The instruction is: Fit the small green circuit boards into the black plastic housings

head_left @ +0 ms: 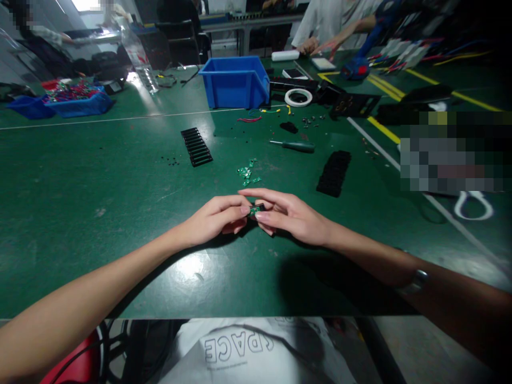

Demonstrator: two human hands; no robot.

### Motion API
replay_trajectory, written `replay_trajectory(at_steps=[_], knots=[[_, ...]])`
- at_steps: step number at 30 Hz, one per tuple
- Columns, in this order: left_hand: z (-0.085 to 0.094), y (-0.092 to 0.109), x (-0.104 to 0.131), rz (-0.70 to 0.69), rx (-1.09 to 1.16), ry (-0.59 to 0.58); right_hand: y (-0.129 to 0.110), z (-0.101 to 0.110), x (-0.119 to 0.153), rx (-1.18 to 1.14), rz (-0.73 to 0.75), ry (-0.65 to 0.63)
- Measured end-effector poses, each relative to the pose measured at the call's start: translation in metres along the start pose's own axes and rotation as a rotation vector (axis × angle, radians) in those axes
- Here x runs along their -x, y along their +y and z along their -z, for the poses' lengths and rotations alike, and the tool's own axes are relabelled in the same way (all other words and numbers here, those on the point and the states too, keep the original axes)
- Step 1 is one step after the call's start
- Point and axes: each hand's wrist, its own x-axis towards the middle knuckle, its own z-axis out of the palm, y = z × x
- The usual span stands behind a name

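Between my two hands, low over the green table, is a small green circuit board with a black part (256, 210). My left hand (224, 214) pinches its left end between thumb and fingers. On its right end, my right hand (286, 213) has the thumb and fingers closed, with the index finger stretched across above. The fingers hide much of the piece. Just beyond my hands lies a loose cluster of small green circuit boards (246, 172). A row of black slotted pieces (196, 146) lies to the left, and a stack of black parts (334, 173) to the right.
Farther back are a green-handled screwdriver (298, 146), a blue bin (235, 82), a roll of white tape (298, 97) and scattered screws (312, 121). A water bottle (140, 58) and a blue tray of wires (80, 101) stand at the left. Another person's hands (320, 47) are across the table.
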Motion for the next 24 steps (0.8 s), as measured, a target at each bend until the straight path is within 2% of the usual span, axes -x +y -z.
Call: replay_trajectory(at_steps=[3, 7, 11, 18, 24], knots=[[-0.003, -0.001, -0.002, 0.005, 0.028, 0.097, 0.002, -0.004, -0.002, -0.015, 0.012, 0.109], [-0.008, -0.001, -0.005, 0.008, 0.086, 0.225, 0.006, -0.009, -0.005, 0.049, 0.061, 0.366], [-0.009, 0.0, -0.007, 0.011, 0.132, 0.219, 0.008, -0.01, -0.005, 0.227, 0.184, 0.531], [-0.005, 0.0, -0.006, 0.014, 0.127, 0.075, 0.006, -0.015, 0.0, 0.501, 0.243, 0.443], [-0.004, -0.002, -0.005, -0.003, 0.128, 0.031, 0.002, -0.016, 0.002, 0.551, 0.273, 0.421]])
